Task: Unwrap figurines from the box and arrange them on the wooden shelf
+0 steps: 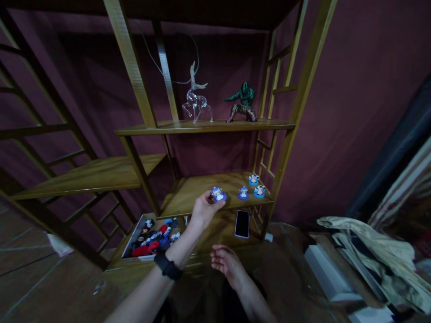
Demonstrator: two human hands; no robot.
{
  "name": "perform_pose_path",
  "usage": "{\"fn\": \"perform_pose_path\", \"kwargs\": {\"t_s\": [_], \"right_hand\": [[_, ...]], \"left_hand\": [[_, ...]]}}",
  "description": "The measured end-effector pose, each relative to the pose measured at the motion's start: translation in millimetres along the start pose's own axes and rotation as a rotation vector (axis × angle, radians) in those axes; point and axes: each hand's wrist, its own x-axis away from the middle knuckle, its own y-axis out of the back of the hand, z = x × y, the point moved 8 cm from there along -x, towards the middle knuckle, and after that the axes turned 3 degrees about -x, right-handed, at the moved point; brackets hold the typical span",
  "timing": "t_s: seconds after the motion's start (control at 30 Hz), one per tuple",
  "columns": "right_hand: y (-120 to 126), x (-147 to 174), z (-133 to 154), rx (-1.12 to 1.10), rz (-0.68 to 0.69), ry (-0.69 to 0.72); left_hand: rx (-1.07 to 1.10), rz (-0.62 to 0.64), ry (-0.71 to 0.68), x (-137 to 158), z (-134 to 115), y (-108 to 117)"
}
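My left hand (204,211), with a dark band on the wrist, pinches a small purple-and-white figurine (218,194) on a round purple base, at the front edge of the lower wooden shelf (188,188). To its right on that shelf stands a similar purple figurine (243,193). Beside that one are two blue-based figurines, one in front (259,191) and one behind (253,179). Lower down, my right hand (225,261) hangs in front of the bottom board, fingers loosely curled and apart, holding nothing.
An open box (126,253) of jumbled small figurines sits at the bottom left. A phone (242,224) lies on the bottom board. Above, a clear deer figure (196,101) and a crouching dark figure (245,101) stand on a shelf. Cloth and boxes (332,273) lie at right.
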Motion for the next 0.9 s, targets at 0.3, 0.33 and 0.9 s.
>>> {"fn": "perform_pose_path", "kwargs": {"t_s": [0.3, 0.33, 0.9], "right_hand": [[2, -41, -35, 0.132, 0.004, -0.038], [-1, -48, -36, 0.15, 0.011, -0.031], [-2, -72, -21, 1.132, 0.101, 0.307]], "left_hand": [[-0.079, -0.007, -0.005, -83, 27, -31], [-0.1, 0.013, -0.005, -93, 32, -37], [-0.696, 0.344, -0.194, -147, 67, -114]]}}
